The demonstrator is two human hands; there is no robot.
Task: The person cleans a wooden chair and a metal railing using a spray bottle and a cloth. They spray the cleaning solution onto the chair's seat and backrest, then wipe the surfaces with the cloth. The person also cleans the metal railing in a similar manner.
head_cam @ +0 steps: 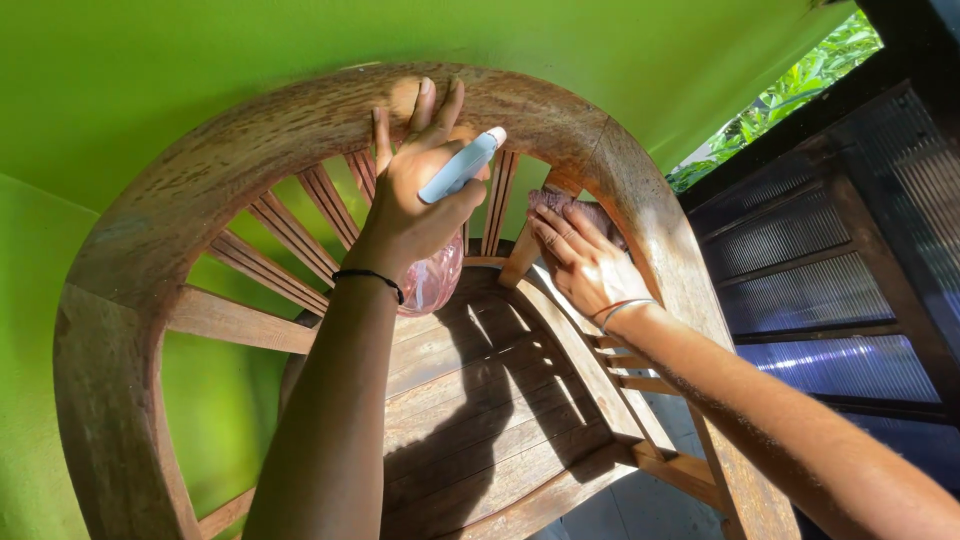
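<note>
Pink spray bottle (440,245) sits clamped in your left hand (415,195), fingers wrapped around its neck. Your right hand (580,260) presses a cloth (575,207) (brownish) flat-fingered against the wooden chair (200,170) rail.

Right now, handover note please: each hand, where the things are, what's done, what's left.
Left hand: shut on a pink translucent spray bottle with a pale blue head, held up against the curved top rail of the round-backed wooden chair.
Right hand: flat, pressing a dark purplish cloth onto the rail's inner right side.
Done: cannot tell which parts have been wiped.
Left: likely the spindles and slatted seat, unconfirmed.
</note>
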